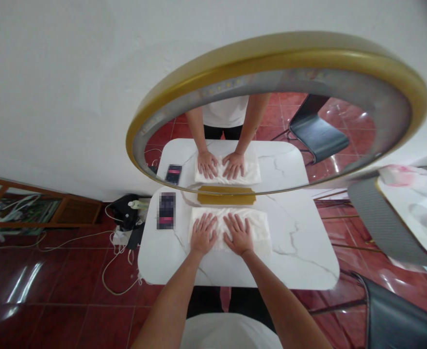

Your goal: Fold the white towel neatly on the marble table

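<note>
As both arms (179, 295) reach fwd, L hand (203, 236) & R hand (240, 237) flat on white cloth (261, 228), fingers (203, 222) splayed.

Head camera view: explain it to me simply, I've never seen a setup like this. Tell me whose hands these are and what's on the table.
There is no machine here. The one picture comes from a camera worn on a person's head, looking forward and down at their own bare arms. The left hand and right hand lie palm down, fingers spread, on a folded white cloth; neither grips anything. The cloth lies on a white table with grey veining. To its left is a dark rectangular object, pixelated, so I can't say what it is. Behind the cloth stands a large mirror with a gold frame and base. The second pair of hands in it is just the reflection.
</note>
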The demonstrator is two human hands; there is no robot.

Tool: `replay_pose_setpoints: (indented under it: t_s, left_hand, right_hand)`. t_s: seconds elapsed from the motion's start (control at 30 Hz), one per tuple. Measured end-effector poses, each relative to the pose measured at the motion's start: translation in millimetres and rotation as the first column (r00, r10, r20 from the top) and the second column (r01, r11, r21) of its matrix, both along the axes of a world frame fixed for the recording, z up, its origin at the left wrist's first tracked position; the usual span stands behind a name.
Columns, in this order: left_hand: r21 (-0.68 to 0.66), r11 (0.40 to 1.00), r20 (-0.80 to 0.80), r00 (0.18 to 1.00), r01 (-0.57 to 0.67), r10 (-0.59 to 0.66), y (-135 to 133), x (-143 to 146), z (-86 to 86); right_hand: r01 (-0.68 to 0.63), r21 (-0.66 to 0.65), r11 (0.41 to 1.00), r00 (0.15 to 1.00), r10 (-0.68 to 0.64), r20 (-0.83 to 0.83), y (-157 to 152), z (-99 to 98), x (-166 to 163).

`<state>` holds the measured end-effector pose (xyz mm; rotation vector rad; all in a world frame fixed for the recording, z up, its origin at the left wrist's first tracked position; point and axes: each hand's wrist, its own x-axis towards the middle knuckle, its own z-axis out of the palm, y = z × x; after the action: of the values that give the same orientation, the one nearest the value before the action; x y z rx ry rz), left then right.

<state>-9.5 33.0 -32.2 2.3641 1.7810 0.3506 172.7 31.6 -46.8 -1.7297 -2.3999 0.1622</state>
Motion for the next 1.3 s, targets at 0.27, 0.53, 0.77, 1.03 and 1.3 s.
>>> replay_pose_setpoints:
  t_s: [0.27, 0.53, 0.77, 1.03, 1.3]
  left_hand:
    - [0.033, 0.999, 0.004, 1.0, -0.011, 0.011, -5, 1, -3.7]
    - [0.054, 0.996, 0.016, 0.997, -0.075, 0.074, -26, 11, -4.0]
    - [0.04, 0.997, 0.001, 0.998, -0.067, 0.067, -55, 15, -1.9]
    - [0.053, 0.997, -0.011, 0.999, -0.053, 0.053, -89, 20, -6.2]
    - [0.037, 0.999, -0.02, 1.0, -0.017, 0.018, -100, 24, -7.4]
  right_hand:
    - [0.007, 0.001, 1.0, 1.0, -0.007, 0.01, -4, -0.3, 0]
    - [0.023, 0.027, 0.999, 1.0, -0.023, 0.0, -22, -0.4, 1]
    - [0.033, 0.025, 0.999, 0.999, -0.034, 0.024, -54, 1.5, 4]
    - [0.037, 0.027, 0.999, 0.998, -0.039, 0.05, -88, 2.3, 10]
    - [-0.04, 0.005, 0.999, 0.997, 0.039, 0.069, -102, 2.9, 26]
